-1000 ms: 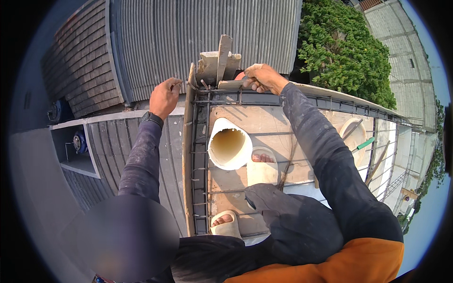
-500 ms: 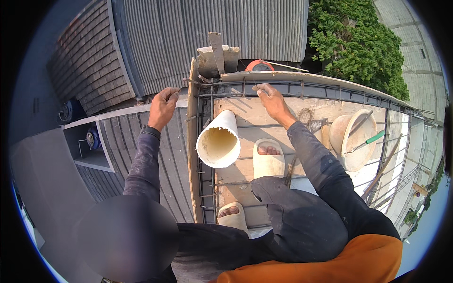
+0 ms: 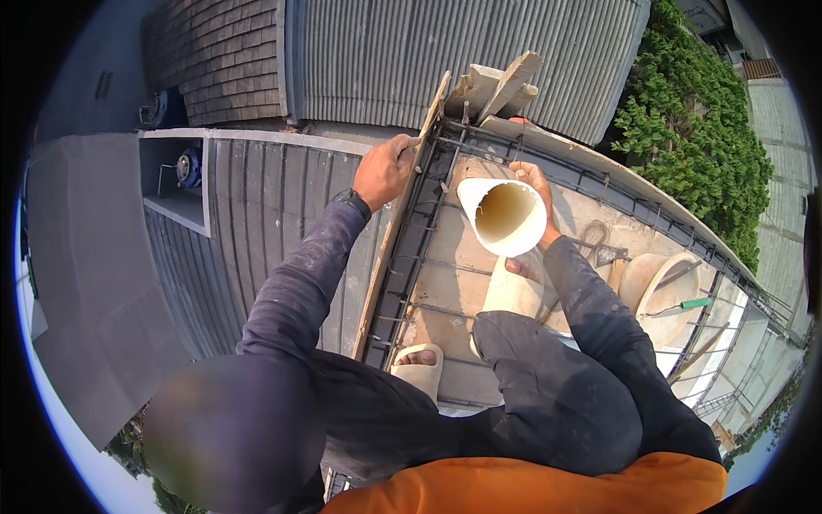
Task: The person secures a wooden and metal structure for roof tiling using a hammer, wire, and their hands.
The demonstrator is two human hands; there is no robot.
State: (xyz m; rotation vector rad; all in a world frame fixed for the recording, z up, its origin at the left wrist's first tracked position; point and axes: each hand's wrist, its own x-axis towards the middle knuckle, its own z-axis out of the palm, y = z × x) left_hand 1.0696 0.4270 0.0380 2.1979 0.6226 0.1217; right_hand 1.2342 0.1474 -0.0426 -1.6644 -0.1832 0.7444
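Note:
My left hand (image 3: 385, 171) is curled with its fingertips at the upper edge of a wooden formwork board (image 3: 383, 297); what they hold, if anything, is unclear. My right hand (image 3: 538, 193), partly behind a white pipe piece (image 3: 477, 195), has bent, pinched fingers by a thin dark rod or wire; their grip is too small to make out. The pipe's jagged open end faces up toward me. Beneath lie plywood sheets (image 3: 441, 330) crossed by steel bars, with a rebar cage (image 3: 402, 265) along the board. My sandalled feet (image 3: 415, 373) rest on the plywood.
A pale bucket (image 3: 642, 287) with a green-handled tool (image 3: 695, 303) and a coil of wire (image 3: 595, 231) lie at the right. Short boards (image 3: 505, 86) stand at the far corner. Corrugated roofs (image 3: 454, 34) lie beyond the edge and left; a tree (image 3: 685, 146) fills the upper right.
The view has swung so the formwork appears tilted and further right. My left hand now reaches the board's edge. My right hand has gone behind the pipe, which appears higher in view.

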